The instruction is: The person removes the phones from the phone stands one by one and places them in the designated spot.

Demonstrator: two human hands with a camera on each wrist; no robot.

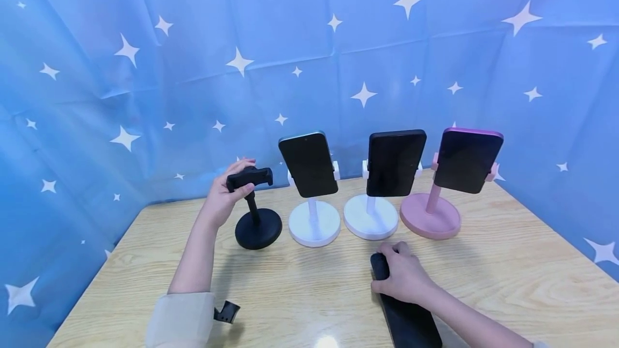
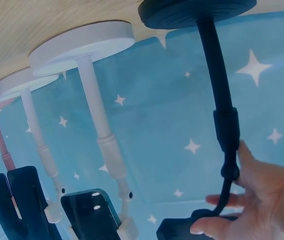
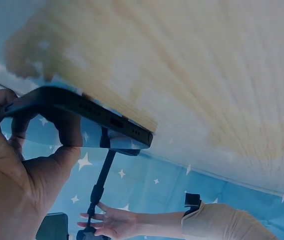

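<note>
My left hand grips the clamp head of a black phone stand, whose round base is on the table. In the left wrist view, the thumb lies over the clamp and the fingers reach behind the stem. My right hand holds a black smartphone by its long edges, thumb on one side and fingers on the other. The phone lies flat, low over the wood, screen up. Its end with the charging port shows in the right wrist view; the hand covers part of its upper half.
Right of the black stand are a white stand, a second white stand and a pink stand, each bearing an upright dark-screened phone. They stand along the back of the wooden table, before a blue starry curtain.
</note>
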